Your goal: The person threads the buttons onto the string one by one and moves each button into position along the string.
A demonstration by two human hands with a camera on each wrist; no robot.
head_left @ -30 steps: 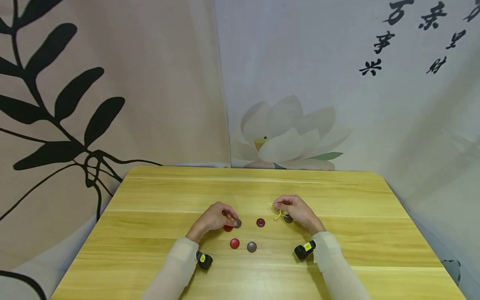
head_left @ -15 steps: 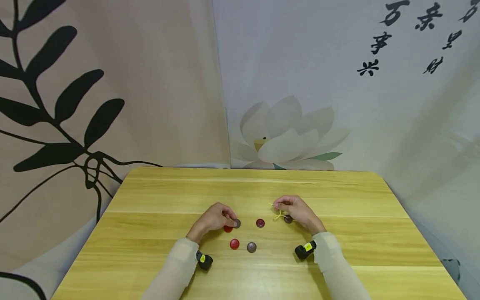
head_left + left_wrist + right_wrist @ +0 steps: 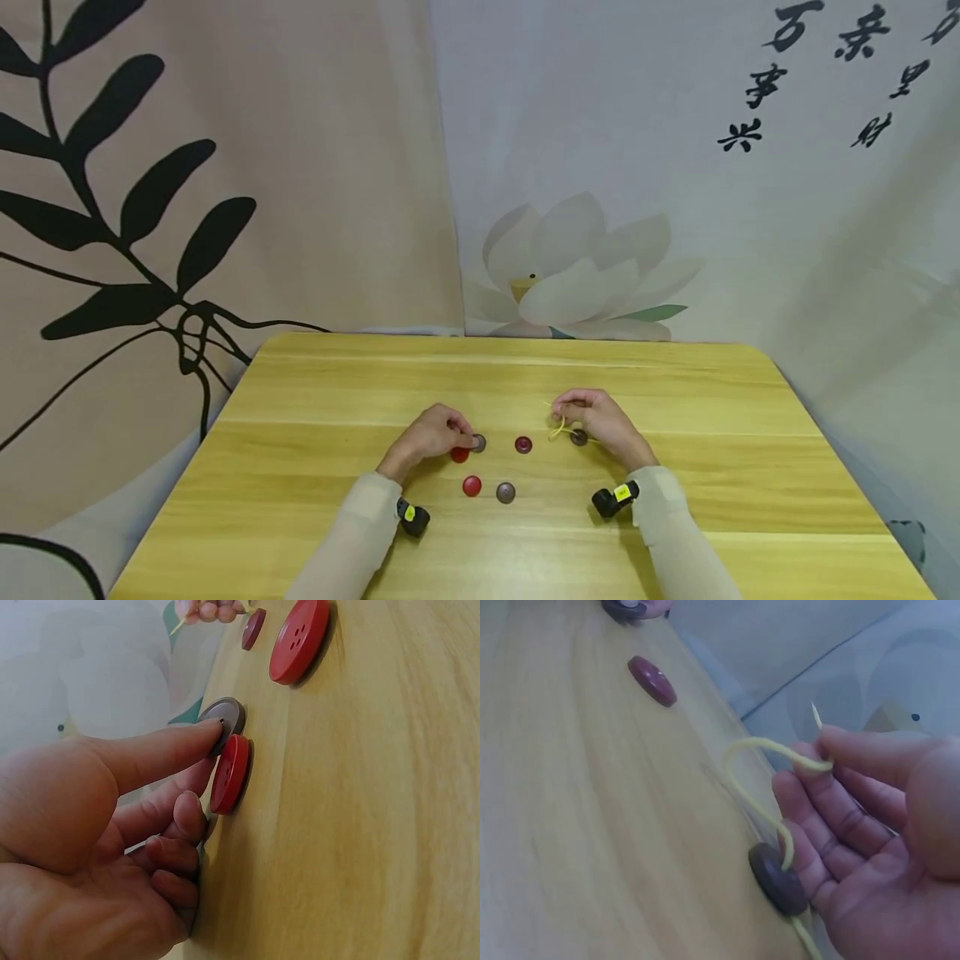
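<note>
At the far left, a dark plant print runs over the cloth behind the wooden table. Your left hand pinches the edge of the grey button; in the left wrist view your thumb lies across its face, with your other fingers curled beneath. The upper red button sits just beside it, close under your fingers; you cannot tell whether the two buttons touch. The lower red button lies nearer to you, flat on the wood, four holes showing in the left wrist view. To its right is the brown-grey button, also flat. The maroon button rests between your two hands, well apart from both. Further right, the yellow cord loops up from the dark brown button, passing through it and trailing out underneath. Your right hand pinches that cord between thumb and fingers, its tip poking up past your thumb, and the dark brown button lies just below that hand. Beyond, at the far right, black lettering marks the pale cloth
</note>
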